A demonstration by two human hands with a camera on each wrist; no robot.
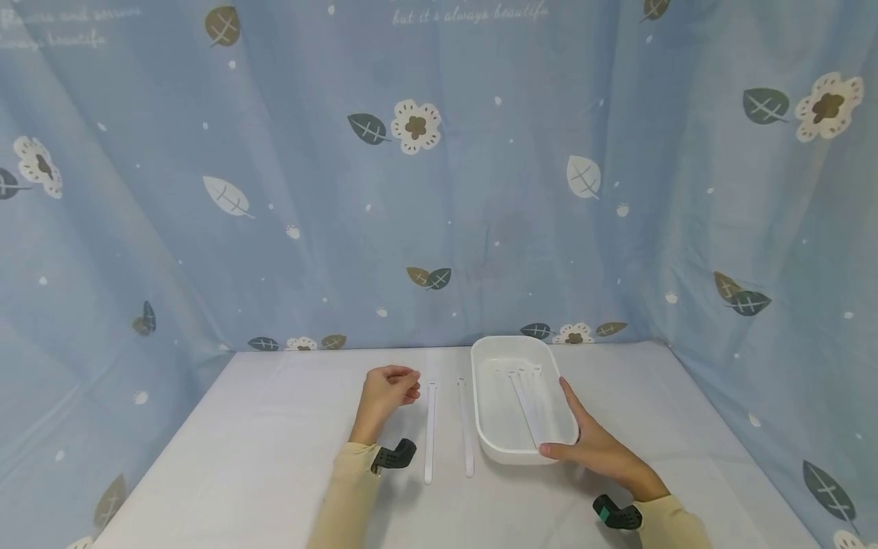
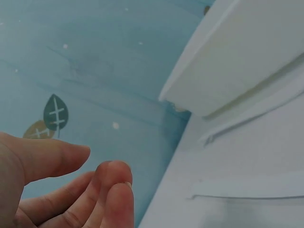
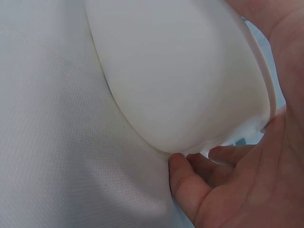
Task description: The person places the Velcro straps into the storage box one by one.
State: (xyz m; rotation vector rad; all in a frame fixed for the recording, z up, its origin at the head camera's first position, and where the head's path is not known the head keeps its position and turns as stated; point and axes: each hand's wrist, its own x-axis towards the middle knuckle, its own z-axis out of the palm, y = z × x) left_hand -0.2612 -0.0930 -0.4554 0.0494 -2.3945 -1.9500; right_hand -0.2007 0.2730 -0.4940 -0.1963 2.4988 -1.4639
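"white, smooth, probably plastic: that tub (image 1: 495,423) in the head view. where are my hands?"

"my right hand (image 1: 595,441) grips its near right corner, thumb over the rim. my left hand (image 1: 382,398) hangs loosely curled beside two slim strips (image 1: 430,435) lying flat on the cloth (image 1: 288,427); more strips lie inside the tub."

"left wrist?"

"thumb and fingertips apart, nothing held. the strips look thin, so i'd pinch one by its edges near the wider far end."

"right wrist?"

"fingertips at the tub's rounded outer edge, above fine-woven cloth. i'd hold it lightly; a hard squeeze could tip it."
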